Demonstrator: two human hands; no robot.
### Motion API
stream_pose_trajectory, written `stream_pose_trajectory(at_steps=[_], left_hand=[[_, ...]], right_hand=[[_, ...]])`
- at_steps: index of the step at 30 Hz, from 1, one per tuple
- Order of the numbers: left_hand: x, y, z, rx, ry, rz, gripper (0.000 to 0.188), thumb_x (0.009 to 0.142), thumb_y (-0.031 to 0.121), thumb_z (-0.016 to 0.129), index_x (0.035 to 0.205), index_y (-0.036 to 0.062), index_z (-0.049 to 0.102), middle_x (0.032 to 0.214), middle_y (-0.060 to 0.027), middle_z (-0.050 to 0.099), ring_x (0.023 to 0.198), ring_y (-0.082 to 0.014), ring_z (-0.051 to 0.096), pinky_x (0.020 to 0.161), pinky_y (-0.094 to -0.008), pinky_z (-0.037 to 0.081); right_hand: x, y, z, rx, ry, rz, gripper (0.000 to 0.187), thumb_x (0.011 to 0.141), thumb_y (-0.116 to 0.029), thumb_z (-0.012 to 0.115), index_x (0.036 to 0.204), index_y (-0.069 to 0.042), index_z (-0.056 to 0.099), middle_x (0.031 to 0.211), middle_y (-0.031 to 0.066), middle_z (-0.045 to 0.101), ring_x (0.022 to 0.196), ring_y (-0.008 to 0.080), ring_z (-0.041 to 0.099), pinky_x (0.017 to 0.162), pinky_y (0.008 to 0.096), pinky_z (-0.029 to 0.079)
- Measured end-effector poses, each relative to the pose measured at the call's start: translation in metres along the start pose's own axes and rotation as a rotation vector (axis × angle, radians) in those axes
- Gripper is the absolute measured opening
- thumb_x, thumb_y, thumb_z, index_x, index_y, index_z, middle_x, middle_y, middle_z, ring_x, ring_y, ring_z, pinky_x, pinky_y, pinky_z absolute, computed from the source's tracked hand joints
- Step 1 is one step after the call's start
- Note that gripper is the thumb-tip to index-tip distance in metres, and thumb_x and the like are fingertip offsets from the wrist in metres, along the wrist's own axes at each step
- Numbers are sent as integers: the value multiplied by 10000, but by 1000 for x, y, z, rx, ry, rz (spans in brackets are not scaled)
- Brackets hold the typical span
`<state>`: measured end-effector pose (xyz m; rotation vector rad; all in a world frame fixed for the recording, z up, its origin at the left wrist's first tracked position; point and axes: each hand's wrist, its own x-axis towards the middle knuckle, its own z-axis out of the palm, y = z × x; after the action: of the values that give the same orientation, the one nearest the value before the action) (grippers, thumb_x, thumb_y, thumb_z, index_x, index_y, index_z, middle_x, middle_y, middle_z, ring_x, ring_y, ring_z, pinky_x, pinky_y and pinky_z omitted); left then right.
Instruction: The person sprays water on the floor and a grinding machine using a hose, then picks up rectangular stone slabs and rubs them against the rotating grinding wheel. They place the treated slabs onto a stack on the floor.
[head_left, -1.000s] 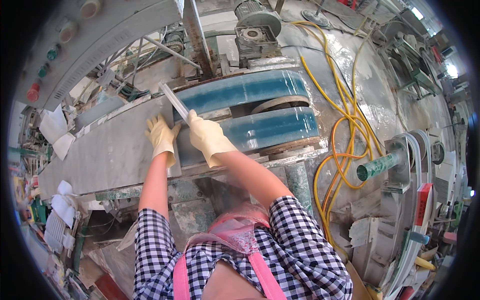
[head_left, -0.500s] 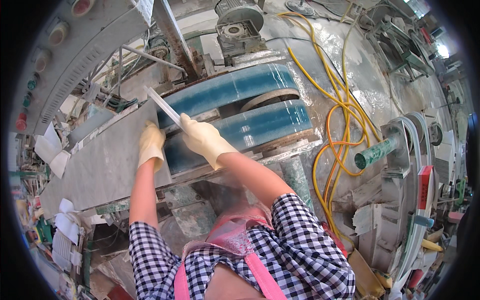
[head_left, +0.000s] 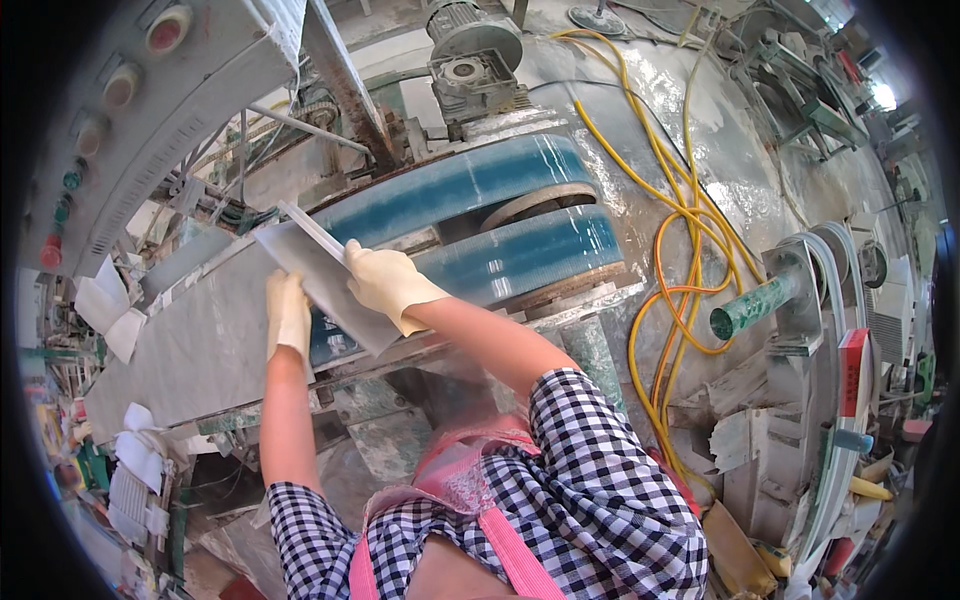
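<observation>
A thin grey flat slab (head_left: 325, 285) is held tilted above the blue belts and the edge of the grey metal table (head_left: 190, 345). My right hand (head_left: 388, 285), in a cream glove, is closed round the pale strip-like upper edge (head_left: 312, 232) of what it holds. Whether that edge belongs to the same slab or to a second piece, I cannot tell. My left hand (head_left: 289, 315), also gloved, has its fingers closed at the slab's lower left edge; the thumb is partly hidden.
Two blue belts (head_left: 470, 185) run from the table to the right, curving round at their end. A motor (head_left: 470, 70) stands behind them. Yellow hoses (head_left: 690, 210) lie looped at right, near a green roller (head_left: 745, 312). A control panel with buttons (head_left: 165, 30) hangs at upper left.
The slab's broad grey face has come into view beside the pale edge. My right hand has moved slightly left and down; my left hand has shifted slightly down to the slab's edge.
</observation>
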<state>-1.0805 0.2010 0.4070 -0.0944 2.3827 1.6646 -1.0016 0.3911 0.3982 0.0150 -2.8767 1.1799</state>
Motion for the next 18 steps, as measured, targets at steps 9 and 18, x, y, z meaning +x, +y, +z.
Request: stream_pose_trajectory(at_steps=[9,18], left_hand=[[36,-46,-23,372,76,360,622,1012,366,583,1454,-53,458,1341,-258,613,1237,-427,594,1072,-495,466],[39,-48,-34,1319,84,-127,1028,817,536,770,1568,24,291,1548,-230,384,1398,-437,410,1064,-583,434]], right_hand=[[-8,-29,0,-145,20,-24,521,908,-193,593,1320,106,481,888,234,726,814,407,726,676,505,567],[-7,-30,3,-92,80,97,324,898,-72,516,1195,58,535,907,231,720,847,414,715,734,520,563]])
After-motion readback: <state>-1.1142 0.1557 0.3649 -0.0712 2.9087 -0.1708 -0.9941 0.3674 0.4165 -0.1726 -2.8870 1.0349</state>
